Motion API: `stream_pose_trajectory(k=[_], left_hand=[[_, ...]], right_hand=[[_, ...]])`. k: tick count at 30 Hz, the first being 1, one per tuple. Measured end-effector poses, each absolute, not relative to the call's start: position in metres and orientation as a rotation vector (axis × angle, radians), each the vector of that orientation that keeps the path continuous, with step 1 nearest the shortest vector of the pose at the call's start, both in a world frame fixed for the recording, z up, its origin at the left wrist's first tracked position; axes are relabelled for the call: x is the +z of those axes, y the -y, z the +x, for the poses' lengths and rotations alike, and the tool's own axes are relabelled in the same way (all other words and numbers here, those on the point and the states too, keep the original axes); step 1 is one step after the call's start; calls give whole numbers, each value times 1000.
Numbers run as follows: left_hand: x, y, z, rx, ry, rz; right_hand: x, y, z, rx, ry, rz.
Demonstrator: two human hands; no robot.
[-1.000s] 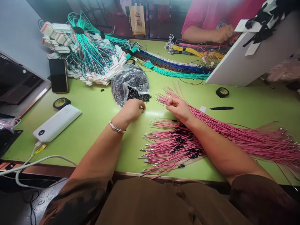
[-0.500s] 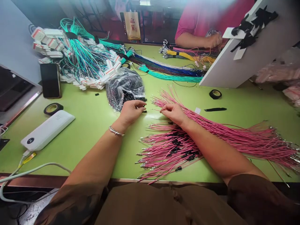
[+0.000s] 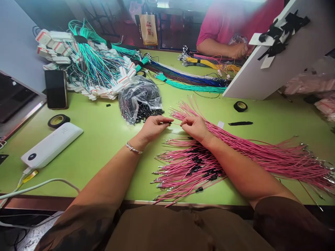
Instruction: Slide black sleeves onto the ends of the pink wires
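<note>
My left hand point(image 3: 154, 127) pinches a small black piece at its fingertips, just in front of a clear plastic bag of black pieces point(image 3: 138, 97). My right hand point(image 3: 194, 127) pinches the tip of one pink wire, and the two hands nearly meet over the green table point(image 3: 104, 139). A large spread of pink wires point(image 3: 235, 157) lies under my right forearm; several of them carry short black sleeves point(image 3: 204, 167).
A white power bank point(image 3: 51, 144), a tape roll point(image 3: 58, 120) and a phone point(image 3: 56, 89) lie at the left. Teal and blue wire bundles with white connectors point(image 3: 91, 66) fill the far left. A tilted white board point(image 3: 264, 69), another tape roll point(image 3: 240, 106) and a person in pink point(image 3: 230, 24) are at the far right.
My left hand left the bag's mouth with a black piece and moved right to meet my right hand, which holds a pink wire tip. The view shifted slightly.
</note>
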State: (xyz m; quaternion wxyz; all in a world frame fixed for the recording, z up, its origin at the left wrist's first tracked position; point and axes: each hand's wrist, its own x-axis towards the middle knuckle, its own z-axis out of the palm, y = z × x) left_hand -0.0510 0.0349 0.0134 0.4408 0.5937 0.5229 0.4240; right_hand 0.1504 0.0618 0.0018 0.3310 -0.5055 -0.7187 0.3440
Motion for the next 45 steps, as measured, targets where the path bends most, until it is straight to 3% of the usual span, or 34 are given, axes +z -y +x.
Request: stream_pose_trajectory(k=[12, 17, 20, 30, 35, 38, 45], left_hand=[[9, -30, -37, 941, -1319, 1660], [9, -29, -32, 919, -1354, 1671], [7, -28, -30, 853, -1340, 1701], [17, -23, -36, 632, -947, 1884], [21, -37, -66, 938, -1562, 1805], [18, -43, -78, 745, -1794, 1910], [9, -44, -65, 488, -1696, 2293]], right_hand=[[14, -56, 150, 1031, 2106, -1274], [15, -64, 154, 1320, 1656, -1304], [14, -67, 156, 1316, 1491, -1255], [16, -62, 154, 1276, 1697, -1252], [11, -64, 155, 1355, 1582, -1248], [13, -62, 152, 1348, 1571, -1307], [13, -58, 144, 1243, 1723, -1507]])
